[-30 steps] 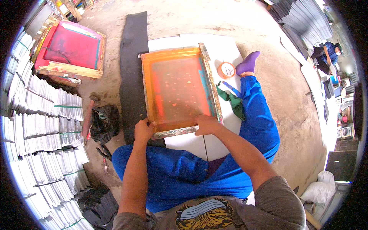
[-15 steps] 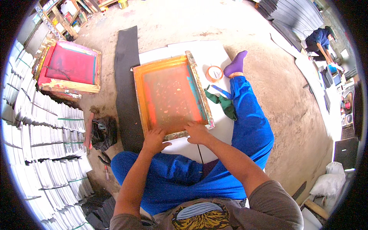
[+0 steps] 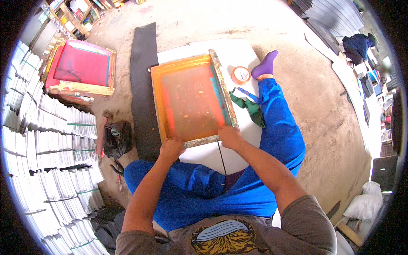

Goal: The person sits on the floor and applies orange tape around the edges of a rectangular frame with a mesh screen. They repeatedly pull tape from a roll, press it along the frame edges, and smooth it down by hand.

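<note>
A screen printing frame (image 3: pixel 193 98) with a wooden border and an orange-stained mesh lies in front of my crossed legs, over a white sheet (image 3: pixel 199 158). My left hand (image 3: pixel 171 149) is closed over the near left corner of its border. At the near right corner my right hand (image 3: pixel 230 137) also grips the border, fingers curled over the edge. Right of the frame lie an orange roll of tape (image 3: pixel 247 75), a green cloth (image 3: pixel 255 111) and a blue strip (image 3: pixel 248 95).
Another frame with pink mesh (image 3: pixel 83 66) stands at the far left. A black strip (image 3: pixel 144 93) runs along the left of the sheet. Bundled white paper stacks (image 3: pixel 55 144) line the left side, near a black bag (image 3: pixel 117 140). A person (image 3: pixel 358 46) bends at the far right.
My right hand has slid right to the frame's near right corner. The fingers of both hands have curled around the border. The person at the far right has bent lower.
</note>
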`<act>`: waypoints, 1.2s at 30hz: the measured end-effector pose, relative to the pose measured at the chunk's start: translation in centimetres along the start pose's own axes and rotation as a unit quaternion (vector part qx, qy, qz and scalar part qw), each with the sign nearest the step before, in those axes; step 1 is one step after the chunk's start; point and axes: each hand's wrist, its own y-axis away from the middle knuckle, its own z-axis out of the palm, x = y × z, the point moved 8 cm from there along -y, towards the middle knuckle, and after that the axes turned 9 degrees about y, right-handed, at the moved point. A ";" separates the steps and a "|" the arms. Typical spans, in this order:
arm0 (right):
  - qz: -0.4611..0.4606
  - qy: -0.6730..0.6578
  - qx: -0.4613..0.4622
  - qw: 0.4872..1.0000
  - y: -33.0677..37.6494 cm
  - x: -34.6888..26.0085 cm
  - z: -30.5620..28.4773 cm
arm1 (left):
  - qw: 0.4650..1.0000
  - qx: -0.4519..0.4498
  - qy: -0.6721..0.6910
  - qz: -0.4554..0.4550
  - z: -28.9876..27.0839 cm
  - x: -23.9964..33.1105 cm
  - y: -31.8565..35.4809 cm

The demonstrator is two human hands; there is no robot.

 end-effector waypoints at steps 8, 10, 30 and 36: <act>-0.040 0.024 0.038 0.998 1.3 -0.1 -0.2 | 0.998 -0.026 0.004 -0.063 0.8 0.0 0.2; -0.052 0.031 0.080 0.995 2.3 1.3 -2.0 | 0.999 -0.009 -0.006 -0.051 0.1 0.8 0.1; 0.069 0.046 -0.133 0.988 3.1 4.4 -1.2 | 0.980 -0.083 0.157 -0.090 0.1 0.9 -0.6; 0.037 -0.025 -0.056 0.997 3.8 6.0 -2.5 | 0.983 -0.065 0.121 -0.119 -2.0 1.3 -0.2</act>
